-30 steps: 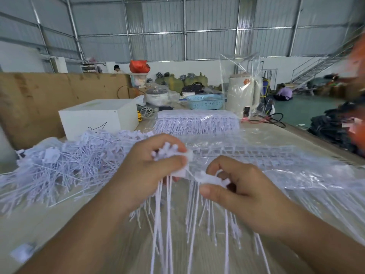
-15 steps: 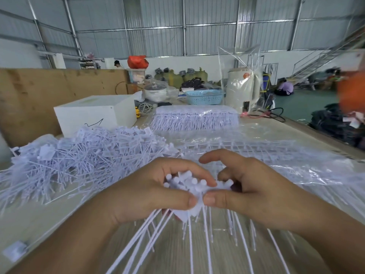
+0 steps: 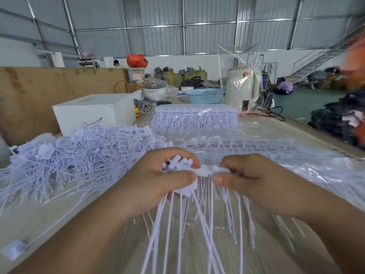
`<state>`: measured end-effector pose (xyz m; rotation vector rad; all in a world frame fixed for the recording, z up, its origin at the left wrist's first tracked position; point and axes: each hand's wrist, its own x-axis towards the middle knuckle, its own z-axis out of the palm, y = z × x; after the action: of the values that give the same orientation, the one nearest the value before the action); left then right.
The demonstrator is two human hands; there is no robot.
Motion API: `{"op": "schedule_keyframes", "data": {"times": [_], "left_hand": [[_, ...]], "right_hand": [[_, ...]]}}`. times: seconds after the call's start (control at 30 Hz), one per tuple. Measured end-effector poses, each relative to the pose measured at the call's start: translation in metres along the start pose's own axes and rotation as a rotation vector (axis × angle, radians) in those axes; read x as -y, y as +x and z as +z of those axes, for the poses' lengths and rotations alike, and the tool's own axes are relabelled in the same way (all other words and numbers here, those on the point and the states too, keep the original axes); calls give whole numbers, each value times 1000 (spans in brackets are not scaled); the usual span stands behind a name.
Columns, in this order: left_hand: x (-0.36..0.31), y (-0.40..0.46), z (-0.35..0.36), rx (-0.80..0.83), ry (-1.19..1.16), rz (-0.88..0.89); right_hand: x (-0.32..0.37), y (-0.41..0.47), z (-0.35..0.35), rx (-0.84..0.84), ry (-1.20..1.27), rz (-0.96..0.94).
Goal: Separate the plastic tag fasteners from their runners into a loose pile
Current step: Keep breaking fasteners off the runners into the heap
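Nearest the camera, over the table (image 3: pixel 308 133): one bunch of white plastic tag fasteners (image 3: pixel 189 210), held between both hands. Blocky heads are clustered at the top, some poking up as short round pegs; thin stiff tails hang down and fan toward the viewer, blurred at their ends.

Left hand (image 3: pixel 158 178): fingers and thumb curled round the heads of the bunch, thumb pressed across the front.

Right hand (image 3: pixel 254 180): thumb and curled fingers pinching the right end of the same bunch, just beside the left thumb tip.

Left of the hands, on the table: loose pile of separated fasteners (image 3: pixel 79 153), white, lying crisscross with flat rectangular tabs showing. One stray fastener (image 3: pixel 14 250) lies apart at the near left edge.

Behind the hands: clear plastic bag of fasteners on runners (image 3: pixel 246 145), laid flat, rows visible through the film.

Farther back: second bagged stack of fasteners (image 3: pixel 195 117), tails combed forward. White box (image 3: pixel 94 111) to its left, with a black scribble on its front face that is not readable as writing. Blue perforated basket (image 3: pixel 203 95) and a cream appliance (image 3: pixel 242 89) wrapped in clear film beyond. No brand or label is legible anywhere.
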<state>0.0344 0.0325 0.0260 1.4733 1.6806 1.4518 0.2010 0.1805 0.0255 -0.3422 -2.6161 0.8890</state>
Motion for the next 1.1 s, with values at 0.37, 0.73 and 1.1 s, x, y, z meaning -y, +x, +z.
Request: {"op": "schedule_keyframes", "data": {"times": [0.37,0.73,1.1], "left_hand": [[-9,0,39,-509,-258,80],[-12,-3,9,-90,-156,-31],[-13,-6,-12,421,-97,-71]], "right_hand": [[21,4,33,-536,93,-55],[9,-2,16,-119,441,-135],[16,-6,16,96,545,-132]]}}
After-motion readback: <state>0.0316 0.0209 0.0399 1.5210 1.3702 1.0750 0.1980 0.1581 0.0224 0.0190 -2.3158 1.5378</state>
